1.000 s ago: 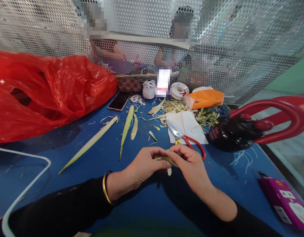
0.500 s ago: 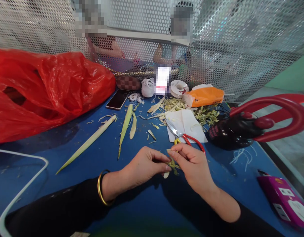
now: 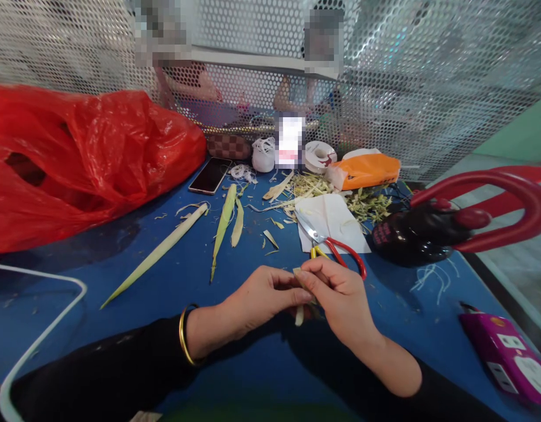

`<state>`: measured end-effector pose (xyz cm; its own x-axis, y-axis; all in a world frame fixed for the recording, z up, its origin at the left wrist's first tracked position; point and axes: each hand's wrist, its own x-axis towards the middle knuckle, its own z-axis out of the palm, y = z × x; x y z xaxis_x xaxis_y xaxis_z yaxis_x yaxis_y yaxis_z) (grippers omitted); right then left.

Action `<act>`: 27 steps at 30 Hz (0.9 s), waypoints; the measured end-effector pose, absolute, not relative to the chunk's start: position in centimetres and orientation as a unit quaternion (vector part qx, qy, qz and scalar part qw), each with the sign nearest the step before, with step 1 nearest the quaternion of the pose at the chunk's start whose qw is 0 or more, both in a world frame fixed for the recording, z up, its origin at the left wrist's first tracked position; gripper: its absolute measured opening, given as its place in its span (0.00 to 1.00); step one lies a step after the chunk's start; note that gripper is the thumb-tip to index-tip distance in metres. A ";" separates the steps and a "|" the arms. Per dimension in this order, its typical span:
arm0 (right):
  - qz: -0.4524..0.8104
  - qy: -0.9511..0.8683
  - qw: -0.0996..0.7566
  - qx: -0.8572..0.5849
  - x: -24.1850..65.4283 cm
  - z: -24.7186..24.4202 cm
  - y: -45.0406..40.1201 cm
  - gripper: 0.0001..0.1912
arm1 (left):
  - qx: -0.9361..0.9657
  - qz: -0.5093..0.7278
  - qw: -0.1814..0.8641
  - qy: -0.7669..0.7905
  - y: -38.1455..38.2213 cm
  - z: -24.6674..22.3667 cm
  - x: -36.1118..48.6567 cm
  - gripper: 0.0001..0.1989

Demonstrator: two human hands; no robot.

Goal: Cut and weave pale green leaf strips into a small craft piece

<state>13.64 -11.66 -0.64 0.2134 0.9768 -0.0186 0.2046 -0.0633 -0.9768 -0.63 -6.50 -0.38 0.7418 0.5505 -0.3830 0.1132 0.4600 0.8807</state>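
Note:
My left hand (image 3: 261,298) and my right hand (image 3: 344,299) meet over the near middle of the blue table. Both are closed in pinches on a small piece of pale green leaf (image 3: 299,315), whose ends stick out above and below the fingers. Part of the leaf is hidden behind my fingers. Just beyond my right hand, red-handled scissors (image 3: 336,249) lie partly on a white sheet (image 3: 329,214), beside a yellow-handled tool (image 3: 316,252). To the left lie a long pale leaf (image 3: 164,252) and a green husk leaf (image 3: 224,225) with a shorter one (image 3: 237,225) beside it.
A red plastic bag (image 3: 98,164) fills the far left, near a dark phone (image 3: 211,175). Dried plant bits (image 3: 369,205), an orange packet (image 3: 367,171) and a ribbon spool (image 3: 319,156) lie behind. At right are a black-and-red pot (image 3: 415,234) and a purple power strip (image 3: 499,351).
My left hand has moved slightly right, closer to my right hand. The dangling green strands between them are now mostly hidden, and the pale leaf end hangs a little lower.

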 end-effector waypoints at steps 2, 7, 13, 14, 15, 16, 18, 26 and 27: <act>0.396 -0.494 0.482 -0.606 13.6 -0.6 -11.7 0.10 | 0.508 0.142 0.774 0.350 -6.5 -0.3 -0.7 0.10; 0.394 -0.504 0.481 -0.600 13.6 -0.7 -11.8 0.09 | 0.527 0.139 0.751 0.373 -6.5 -0.1 -1.0 0.06; 0.381 -0.516 0.459 -0.615 13.8 -1.1 -11.6 0.10 | 0.523 0.133 0.758 0.367 -6.6 -0.1 -0.9 0.08; 0.391 -0.516 0.452 -0.614 14.0 -1.0 -11.4 0.09 | 0.509 0.141 0.766 0.367 -6.5 -0.1 -0.9 0.08; 0.401 -0.515 0.446 -0.612 14.2 -0.9 -11.2 0.09 | 0.490 0.152 0.775 0.369 -6.4 -0.1 -0.8 0.09; 0.413 -0.515 0.441 -0.608 14.4 -0.8 -11.1 0.09 | 0.471 0.164 0.784 0.369 -6.3 -0.1 -0.8 0.10; 0.429 -0.519 0.428 -0.602 14.9 -0.6 -10.8 0.10 | 0.444 0.187 0.795 0.368 -5.9 0.0 -0.8 0.14; 0.417 -0.559 0.353 -0.623 15.9 -0.5 -10.7 0.10 | 0.431 0.212 0.787 0.387 -5.4 0.0 -0.9 0.14; 0.409 -0.559 0.357 -0.626 15.9 -0.5 -10.7 0.09 | 0.431 0.211 0.786 0.389 -5.5 0.0 -0.9 0.13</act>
